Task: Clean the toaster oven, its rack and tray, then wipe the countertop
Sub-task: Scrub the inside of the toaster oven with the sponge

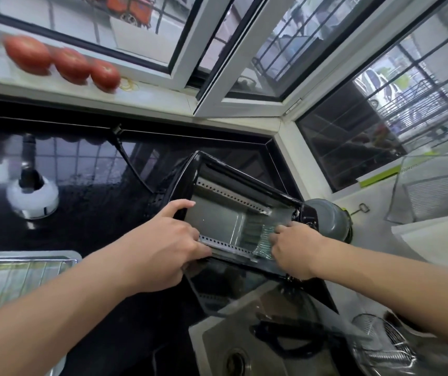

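The toaster oven (233, 213) is sitting tilted on the dark countertop (95, 226), between the two hands, with its glass door (244, 291) hanging open toward the person and out over the sink (244, 348). No brand, label or other writing is legible on the oven or anywhere around it; the control end is lying behind the right hand and is too blurred to read.

The left hand (163, 245) is gripping the left edge of the oven opening, with the thumb lying along the black frame and the fingers curling over the perforated lower rail.

The right hand (293, 248) is pressing a green scouring cloth (264, 240) against the inner right wall of the cavity, with its fingers curling around the cloth.

To the left of the left forearm, the tray (24, 270) is lying with the wire rack (13, 283) resting in it.

Beyond the left hand, a kettle (32, 196) is standing on the countertop, and three tomatoes (62, 63) are lying in a row on the window sill (149, 96).

Below the right forearm, a wire basket (380, 346) is sitting beside the sink.
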